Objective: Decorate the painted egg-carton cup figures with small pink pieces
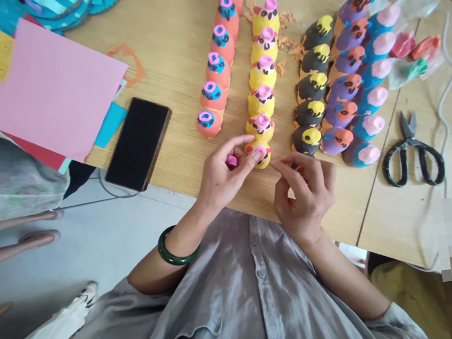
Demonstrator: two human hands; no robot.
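A row of yellow clay-covered egg-carton bumps [260,77] with pink tops and dark marks runs toward me. At its near end, my left hand [224,172] is closed, its thumb and forefinger pressed on the last yellow bump [264,161]. A small lump of bright pink clay [232,161] sits in the curl of that hand. Just right of the same bump, my right hand [307,194] is closed in a pinch, fingertips close to the bump's side. Whatever the pinch holds is too small to make out.
An orange row [216,100] stands left; black [309,87], purple [344,94] and blue [367,96] rows stand right. Black-handled scissors [412,152] lie beyond them. A phone [138,143] and pink paper [54,87] lie left. Plastic bags and a cable are at right.
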